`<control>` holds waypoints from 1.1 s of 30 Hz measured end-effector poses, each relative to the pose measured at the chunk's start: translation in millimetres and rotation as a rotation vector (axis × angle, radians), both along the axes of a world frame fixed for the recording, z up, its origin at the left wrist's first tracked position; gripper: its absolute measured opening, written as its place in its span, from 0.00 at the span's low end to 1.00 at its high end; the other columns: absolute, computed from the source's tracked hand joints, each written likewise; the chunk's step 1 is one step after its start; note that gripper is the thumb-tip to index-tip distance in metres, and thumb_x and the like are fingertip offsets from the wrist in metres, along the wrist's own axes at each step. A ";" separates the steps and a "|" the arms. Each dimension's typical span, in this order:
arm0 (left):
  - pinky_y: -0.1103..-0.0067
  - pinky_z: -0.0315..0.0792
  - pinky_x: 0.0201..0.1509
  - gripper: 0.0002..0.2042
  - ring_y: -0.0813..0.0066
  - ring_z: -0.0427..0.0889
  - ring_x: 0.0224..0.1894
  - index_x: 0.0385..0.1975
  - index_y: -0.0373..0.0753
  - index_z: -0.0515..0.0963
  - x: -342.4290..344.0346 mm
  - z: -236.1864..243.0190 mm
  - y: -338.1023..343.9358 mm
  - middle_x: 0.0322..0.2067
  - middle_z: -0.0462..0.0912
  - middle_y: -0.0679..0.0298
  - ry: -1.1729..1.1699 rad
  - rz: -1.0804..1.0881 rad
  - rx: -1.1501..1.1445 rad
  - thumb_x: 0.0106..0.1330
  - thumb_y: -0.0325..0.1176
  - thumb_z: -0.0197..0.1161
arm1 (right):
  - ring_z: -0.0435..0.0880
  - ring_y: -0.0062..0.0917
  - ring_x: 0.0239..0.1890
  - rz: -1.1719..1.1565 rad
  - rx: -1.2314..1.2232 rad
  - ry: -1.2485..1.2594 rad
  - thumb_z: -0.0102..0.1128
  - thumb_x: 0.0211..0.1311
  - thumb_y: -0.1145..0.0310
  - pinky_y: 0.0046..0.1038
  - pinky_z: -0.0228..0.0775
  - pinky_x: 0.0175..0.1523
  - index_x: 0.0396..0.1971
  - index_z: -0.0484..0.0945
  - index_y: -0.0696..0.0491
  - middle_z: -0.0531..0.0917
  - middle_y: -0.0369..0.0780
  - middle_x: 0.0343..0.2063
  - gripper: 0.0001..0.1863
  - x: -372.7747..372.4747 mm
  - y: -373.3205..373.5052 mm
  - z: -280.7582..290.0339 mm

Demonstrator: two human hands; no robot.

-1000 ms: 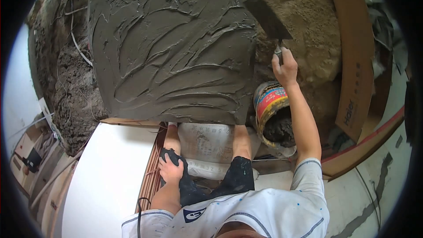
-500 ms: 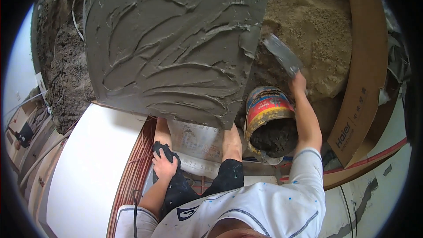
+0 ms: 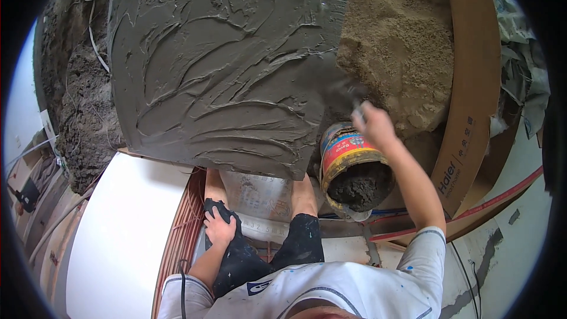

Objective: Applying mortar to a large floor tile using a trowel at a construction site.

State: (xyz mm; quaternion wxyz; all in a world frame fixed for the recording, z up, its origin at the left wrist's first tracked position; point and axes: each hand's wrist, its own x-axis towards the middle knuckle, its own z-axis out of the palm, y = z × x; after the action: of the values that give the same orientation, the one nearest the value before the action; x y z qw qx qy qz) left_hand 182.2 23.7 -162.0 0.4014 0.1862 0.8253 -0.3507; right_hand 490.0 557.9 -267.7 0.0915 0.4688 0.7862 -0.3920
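My right hand is closed round the handle of a trowel, whose blade is smeared by motion near the right edge of a large slab. Wet grey mortar covers the slab in curved ridges. Just below my right hand a bucket with a red, yellow and blue label leans toward me, with dark mortar inside. My left hand lies with fingers spread on my left knee, on dark shorts, and holds nothing.
Sand is heaped right of the slab, bounded by a curved cardboard strip. A white panel stands at lower left beside reddish rods. Dark rubble with loose wires lies far left. A pale sack sits between my legs.
My right hand has swung the trowel left from the sand to the slab's right edge. My left hand stays on my knee. The whole view has shifted slightly.
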 end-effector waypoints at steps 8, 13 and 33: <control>0.51 0.79 0.68 0.45 0.39 0.74 0.71 0.82 0.41 0.63 -11.9 7.9 -2.5 0.78 0.65 0.42 -0.004 0.039 -0.011 0.69 0.58 0.68 | 0.76 0.24 0.20 -0.584 -0.216 0.231 0.61 0.82 0.54 0.36 0.67 0.27 0.39 0.84 0.55 0.79 0.35 0.20 0.18 -74.9 141.7 -5.7; 0.50 0.80 0.67 0.45 0.37 0.75 0.71 0.82 0.43 0.64 -21.3 11.1 -10.6 0.76 0.66 0.41 0.000 0.030 0.051 0.68 0.58 0.69 | 0.72 0.17 0.23 -0.678 -0.115 0.121 0.59 0.82 0.52 0.29 0.64 0.28 0.40 0.84 0.55 0.75 0.30 0.23 0.20 -98.3 170.1 -12.2; 0.52 0.77 0.71 0.45 0.43 0.72 0.74 0.82 0.46 0.63 -142.6 39.0 -65.3 0.75 0.67 0.48 -0.105 0.232 0.084 0.68 0.59 0.69 | 0.89 0.51 0.33 0.079 0.003 -0.156 0.65 0.75 0.62 0.53 0.76 0.40 0.35 0.80 0.56 0.84 0.56 0.26 0.13 -137.1 -121.9 66.2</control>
State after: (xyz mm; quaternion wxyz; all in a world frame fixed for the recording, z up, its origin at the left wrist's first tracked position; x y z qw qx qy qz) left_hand 39.6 -41.6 -123.0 0.4738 0.1240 0.8332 -0.2567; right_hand 352.9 436.0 -201.6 0.1671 0.4667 0.7951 -0.3494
